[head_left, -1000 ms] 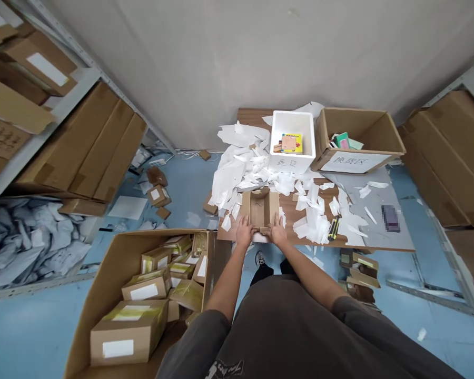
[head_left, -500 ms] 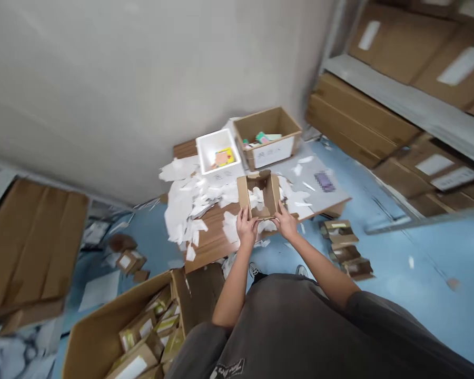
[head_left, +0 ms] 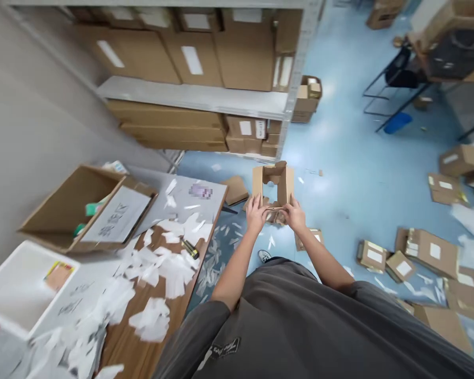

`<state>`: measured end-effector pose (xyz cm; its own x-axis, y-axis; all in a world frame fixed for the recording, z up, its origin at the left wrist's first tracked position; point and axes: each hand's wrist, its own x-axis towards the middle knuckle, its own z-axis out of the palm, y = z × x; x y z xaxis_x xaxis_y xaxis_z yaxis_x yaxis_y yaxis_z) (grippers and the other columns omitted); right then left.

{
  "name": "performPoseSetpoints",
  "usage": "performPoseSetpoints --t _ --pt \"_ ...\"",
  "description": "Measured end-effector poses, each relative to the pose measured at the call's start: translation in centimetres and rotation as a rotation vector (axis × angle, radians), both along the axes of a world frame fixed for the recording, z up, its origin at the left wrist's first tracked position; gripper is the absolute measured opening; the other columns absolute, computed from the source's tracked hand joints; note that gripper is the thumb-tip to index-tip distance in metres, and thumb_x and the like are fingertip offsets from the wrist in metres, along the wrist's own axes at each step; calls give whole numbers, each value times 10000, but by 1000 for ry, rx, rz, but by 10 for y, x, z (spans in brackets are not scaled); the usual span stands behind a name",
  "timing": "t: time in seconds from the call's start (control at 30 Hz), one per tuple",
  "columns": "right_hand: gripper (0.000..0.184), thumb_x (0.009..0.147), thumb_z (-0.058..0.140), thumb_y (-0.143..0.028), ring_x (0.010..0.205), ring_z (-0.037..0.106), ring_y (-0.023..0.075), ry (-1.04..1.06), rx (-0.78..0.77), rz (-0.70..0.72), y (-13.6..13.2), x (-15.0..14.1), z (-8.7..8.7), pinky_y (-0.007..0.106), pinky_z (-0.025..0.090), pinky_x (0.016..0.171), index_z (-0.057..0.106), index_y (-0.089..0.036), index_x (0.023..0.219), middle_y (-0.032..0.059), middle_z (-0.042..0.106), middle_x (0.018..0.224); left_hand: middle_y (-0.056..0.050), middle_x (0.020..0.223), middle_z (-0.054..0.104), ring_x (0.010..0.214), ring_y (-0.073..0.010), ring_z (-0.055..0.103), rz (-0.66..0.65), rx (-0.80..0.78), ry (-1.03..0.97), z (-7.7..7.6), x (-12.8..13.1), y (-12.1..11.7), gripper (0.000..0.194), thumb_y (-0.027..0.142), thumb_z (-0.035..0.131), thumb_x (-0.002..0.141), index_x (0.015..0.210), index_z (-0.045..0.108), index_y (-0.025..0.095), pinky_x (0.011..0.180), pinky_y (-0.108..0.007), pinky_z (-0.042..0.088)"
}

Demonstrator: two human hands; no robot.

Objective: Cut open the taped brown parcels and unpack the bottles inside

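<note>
My left hand (head_left: 256,216) grips the near left corner of a small open cardboard box (head_left: 289,181), and my right hand (head_left: 295,215) grips its near right corner. Both sets of fingers are closed on the box's near edge. Blue floor shows through the middle of the box, and its flaps stand apart. Under my hands more brown cardboard (head_left: 277,217) is visible, partly hidden. To the left, on the table (head_left: 142,347), lie torn white paper pieces (head_left: 176,273) and a yellow-and-black cutter (head_left: 190,247).
A large labelled carton (head_left: 67,195) and a white foam box (head_left: 11,284) stand on the table. Metal shelving (head_left: 197,95) with cartons is ahead. Flattened cardboard (head_left: 235,190) lies by the table corner. Several small boxes (head_left: 373,255) lie on the floor at right.
My view has swung right, away from the table, and the box has moved with my hands from over the table to over the floor. Both hands keep hold of it.
</note>
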<state>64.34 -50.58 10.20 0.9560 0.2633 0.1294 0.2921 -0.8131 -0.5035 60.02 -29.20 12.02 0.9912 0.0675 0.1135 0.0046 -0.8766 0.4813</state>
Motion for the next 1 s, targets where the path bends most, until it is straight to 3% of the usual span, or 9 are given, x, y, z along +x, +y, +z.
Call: performPoseSetpoints --t 0.1,0.2,0.3,0.43,0.57,0.73,0.87,1.0 --pt "188 984 736 -365 1489 517 386 37 -11 -166 -65 5 -10 560 506 1155 790 -225 1097 145 359 1785 24 1779 393 1638 -353 340 -180 -18 37 0 39 -58 243 332 682 1032 1210 847 341 1288 -590 415" --pt "399 938 785 -413 1552 429 452 125 -48 -336 -112 2 -21 674 425 1180 744 -247 1298 170 379 1767 -17 1797 359 1656 -381 302 -286 -28 83 -4 57 -95 397 334 744 989 1385 772 339 1294 -606 404" --pt "580 908 789 -410 1554 412 482 160 -54 -453 -138 1 -29 716 398 1178 661 -237 1447 213 461 1698 -84 1790 367 1656 -409 297 -311 -27 134 -11 62 -104 685 341 790 942 1597 592 304 1294 -634 396" --pt "526 906 721 -352 1498 492 410 64 34 -327 -142 10 -36 615 456 1199 675 -211 1411 209 561 1593 -111 1711 493 1620 -371 383 -212 -46 130 -19 62 -90 661 306 717 968 1609 564 257 1318 -577 392" --pt "518 912 678 -330 1456 535 369 12 109 -115 -111 26 -40 584 472 1212 670 -215 1417 187 577 1567 -108 1682 524 1587 -331 433 -112 -48 89 -18 50 -63 650 292 698 967 1601 565 238 1339 -523 379" --pt "565 962 639 -361 1490 505 370 22 158 187 -36 40 -33 591 469 1222 622 -207 1505 192 545 1603 -101 1713 482 1607 -325 398 62 -42 93 -6 8 -13 658 296 698 963 1604 561 245 1343 -526 370" --pt "632 968 637 -358 1514 478 370 48 136 445 39 40 -23 587 449 1246 573 -204 1577 191 517 1630 -103 1728 460 1620 -333 371 294 -32 118 4 -50 35 658 301 691 972 1613 548 265 1337 -556 362" --pt "644 966 647 -349 1524 470 373 50 114 690 116 19 -13 595 404 1277 571 -198 1588 190 506 1646 -103 1754 416 1629 -341 353 533 -13 120 11 -128 78 680 311 705 978 1632 522 283 1343 -570 339"
